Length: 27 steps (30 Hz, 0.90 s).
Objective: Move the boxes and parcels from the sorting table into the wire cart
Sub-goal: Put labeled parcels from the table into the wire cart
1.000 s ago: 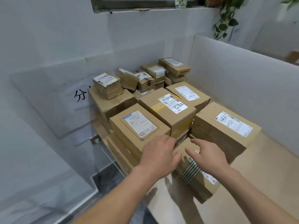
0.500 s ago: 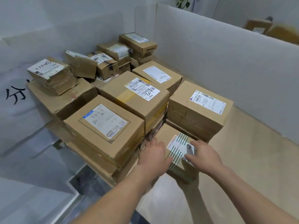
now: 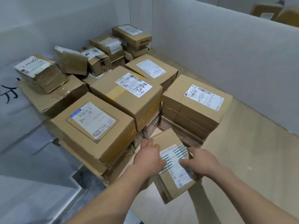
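A small cardboard box (image 3: 168, 139) with a green-striped label lies at the near end of the sorting table (image 3: 242, 159), in front of the stacks. My left hand (image 3: 149, 156) holds its left side, thumb along the edge. My right hand (image 3: 200, 161) grips its right side, thumb on the label. The near end of the box sits lifted toward me. Several taped cardboard boxes are stacked behind it, among them a blue-labelled box (image 3: 92, 123), a yellow-taped box (image 3: 129, 92) and a box on the right (image 3: 195, 102). The wire cart is not in view.
White partition walls (image 3: 226, 50) enclose the table at the back and right. Small parcels (image 3: 103, 57) are piled in the far corner. A dark tiled floor (image 3: 84, 178) shows below the table's left edge. More brown boxes (image 3: 265, 8) sit beyond the right partition.
Both hands moved from hovering above the small striped-label box to gripping its sides, and the box has come nearer to me, away from the stacks.
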Each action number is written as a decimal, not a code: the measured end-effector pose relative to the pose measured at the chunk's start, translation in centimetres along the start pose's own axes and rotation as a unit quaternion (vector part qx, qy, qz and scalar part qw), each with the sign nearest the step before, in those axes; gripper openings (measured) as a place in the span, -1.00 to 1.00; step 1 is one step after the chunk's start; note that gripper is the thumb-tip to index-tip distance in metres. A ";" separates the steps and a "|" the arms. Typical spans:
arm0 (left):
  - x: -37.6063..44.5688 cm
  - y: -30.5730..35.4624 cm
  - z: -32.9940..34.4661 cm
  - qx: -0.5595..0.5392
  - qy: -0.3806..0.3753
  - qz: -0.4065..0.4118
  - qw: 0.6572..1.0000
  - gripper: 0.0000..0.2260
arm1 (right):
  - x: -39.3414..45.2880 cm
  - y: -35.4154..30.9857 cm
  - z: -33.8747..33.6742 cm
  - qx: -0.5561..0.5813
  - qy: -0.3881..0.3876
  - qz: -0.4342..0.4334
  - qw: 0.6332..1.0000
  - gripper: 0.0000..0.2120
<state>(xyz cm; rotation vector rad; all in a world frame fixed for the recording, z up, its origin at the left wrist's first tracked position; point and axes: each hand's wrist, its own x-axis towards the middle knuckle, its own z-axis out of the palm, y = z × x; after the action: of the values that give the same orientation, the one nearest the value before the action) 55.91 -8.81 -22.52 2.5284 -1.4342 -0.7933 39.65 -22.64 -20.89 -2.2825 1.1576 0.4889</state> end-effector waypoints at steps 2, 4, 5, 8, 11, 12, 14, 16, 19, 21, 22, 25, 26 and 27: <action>-0.4 0.2 0.6 0.007 0.001 0.000 1.000 -0.49 | -0.5 0.4 0.8 0.000 -0.012 -0.013 1.000 -0.53; -1.0 0.5 1.1 0.008 0.002 0.000 1.000 -0.47 | -0.9 0.8 1.6 0.010 -0.020 -0.023 0.999 -0.50; -1.3 0.6 1.3 0.006 0.002 -0.001 1.000 -0.45 | -1.1 1.0 2.0 0.020 -0.023 -0.024 0.999 -0.48; -2.6 1.1 1.8 0.002 -0.006 -0.007 1.000 -0.42 | -1.8 1.8 3.0 0.048 -0.031 -0.032 0.998 -0.43; -3.9 1.6 2.2 0.006 -0.004 -0.016 1.000 -0.40 | -2.4 2.1 3.4 0.061 -0.040 -0.039 0.997 -0.44; -4.3 1.8 2.4 0.004 -0.004 -0.021 1.000 -0.40 | -2.6 2.2 3.5 0.063 -0.042 -0.042 0.996 -0.44; -5.2 2.3 2.7 -0.001 -0.004 -0.033 0.999 -0.43 | -3.0 2.3 3.7 0.066 -0.046 -0.050 0.996 -0.41; -6.1 2.7 3.0 -0.003 -0.001 -0.043 0.999 -0.46 | -3.4 2.4 3.8 0.063 -0.045 -0.056 0.995 -0.41; -7.3 2.9 3.8 -0.017 0.002 -0.060 0.998 -0.46 | -4.1 2.5 4.1 0.053 -0.045 -0.066 0.995 -0.43; -8.2 2.8 4.7 -0.028 0.016 -0.074 0.997 -0.48 | -4.4 2.4 4.4 0.051 -0.046 -0.076 0.995 -0.43; -8.7 2.7 5.2 -0.033 0.027 -0.083 0.996 -0.49 | -4.5 2.4 4.5 0.050 -0.049 -0.079 0.994 -0.43; -10.3 2.5 6.7 -0.058 0.067 -0.111 0.990 -0.50 | -4.9 2.3 5.2 0.055 -0.058 -0.085 0.993 -0.47; -10.8 2.4 7.1 -0.070 0.083 -0.123 0.987 -0.51 | -5.1 2.2 5.5 0.060 -0.060 -0.087 0.993 -0.48; -11.4 2.3 7.5 -0.083 0.100 -0.133 0.983 -0.52 | -5.3 2.2 5.7 0.065 -0.062 -0.090 0.992 -0.50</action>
<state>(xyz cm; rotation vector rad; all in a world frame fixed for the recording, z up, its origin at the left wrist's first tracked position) 45.71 0.49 -23.81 2.6124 -0.9439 -0.6408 34.40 -16.96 -23.27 -2.1855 0.8882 0.4634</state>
